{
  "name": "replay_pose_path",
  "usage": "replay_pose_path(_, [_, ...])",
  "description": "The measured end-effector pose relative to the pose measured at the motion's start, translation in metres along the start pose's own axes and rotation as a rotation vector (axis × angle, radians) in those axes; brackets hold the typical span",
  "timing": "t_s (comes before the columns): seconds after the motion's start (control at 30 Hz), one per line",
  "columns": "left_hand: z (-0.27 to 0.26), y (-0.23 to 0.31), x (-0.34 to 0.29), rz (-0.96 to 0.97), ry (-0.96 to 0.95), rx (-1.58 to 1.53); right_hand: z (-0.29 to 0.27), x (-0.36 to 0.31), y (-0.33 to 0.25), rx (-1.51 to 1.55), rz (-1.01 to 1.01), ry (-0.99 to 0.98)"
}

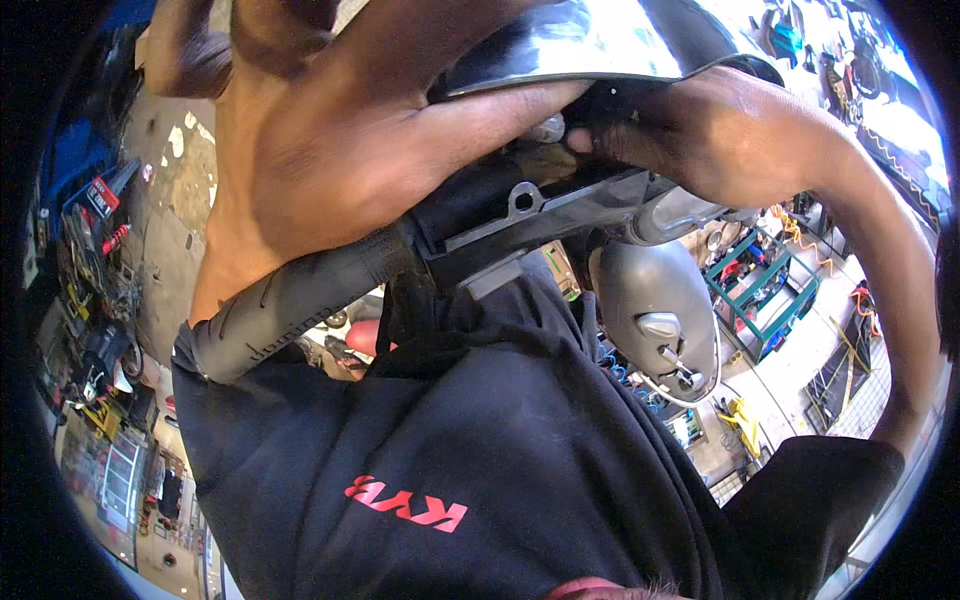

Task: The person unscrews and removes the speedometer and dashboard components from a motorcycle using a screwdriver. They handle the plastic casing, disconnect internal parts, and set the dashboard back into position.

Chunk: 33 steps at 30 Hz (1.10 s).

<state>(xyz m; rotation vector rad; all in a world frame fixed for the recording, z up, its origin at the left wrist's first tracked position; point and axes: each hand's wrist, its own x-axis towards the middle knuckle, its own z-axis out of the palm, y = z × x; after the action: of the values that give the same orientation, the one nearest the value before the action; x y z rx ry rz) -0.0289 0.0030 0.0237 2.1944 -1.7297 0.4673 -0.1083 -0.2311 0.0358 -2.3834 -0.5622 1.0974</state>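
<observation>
My left hand (330,165) is at the upper left, its thumb stretched under the lower rim of a glossy dark curved cover (600,45). Its index finger runs along the cover's left side, while other fingers bend away at the top edge. Coming from the right, my right hand (715,135) is closed around the cover's right lower edge. A small grey piece (548,128) shows between the two thumbs; what it is cannot be made out. Below lies a black plastic housing (540,225) with a round eyelet. The black rubber handlebar grip (300,300) passes beneath my left wrist.
To the right of the housing sits a rounded grey shell (655,300) with a small lever. Farther right stands a green metal rack (765,295) with tools, near a yellow stand (738,428). Motorcycles and parts (105,350) line the left side.
</observation>
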Motion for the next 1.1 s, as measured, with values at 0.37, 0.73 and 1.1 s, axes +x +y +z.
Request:
replay_pose_path(0.37, [-0.008, 0.011, 0.004, -0.093, -0.055, 0.012, -0.006, 0.003, -0.003, -0.053, 0.105, -0.073])
replay_pose_path(0.73, [0.021, 0.001, -0.007, 0.027, 0.185, -0.067, -0.014, 0.0, -0.024, 0.203, 0.345, -0.045])
replay_pose_path(1.1, [0.017, 0.006, -0.007, 0.016, 0.147, -0.087, -0.021, 0.002, -0.041, 0.139, 0.534, -0.075])
